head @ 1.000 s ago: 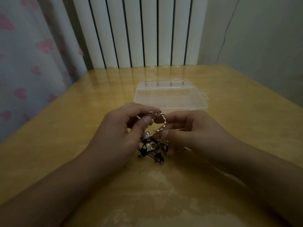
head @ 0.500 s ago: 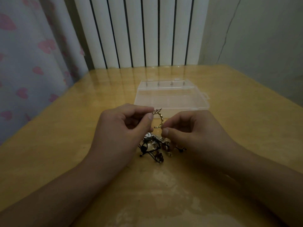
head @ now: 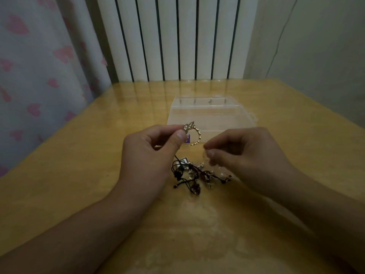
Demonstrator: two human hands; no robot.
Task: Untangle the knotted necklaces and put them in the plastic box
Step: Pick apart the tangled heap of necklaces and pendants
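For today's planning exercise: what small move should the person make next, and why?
Probably lift the gold piece clear. The left hand pinches it above the tangle; the right hand seems to pinch something fine, and the plastic box is just behind.

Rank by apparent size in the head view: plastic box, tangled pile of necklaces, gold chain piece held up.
1. plastic box, largest
2. tangled pile of necklaces
3. gold chain piece, smallest, pinched by the left hand

The box lies farther from the camera, yet looks biggest.
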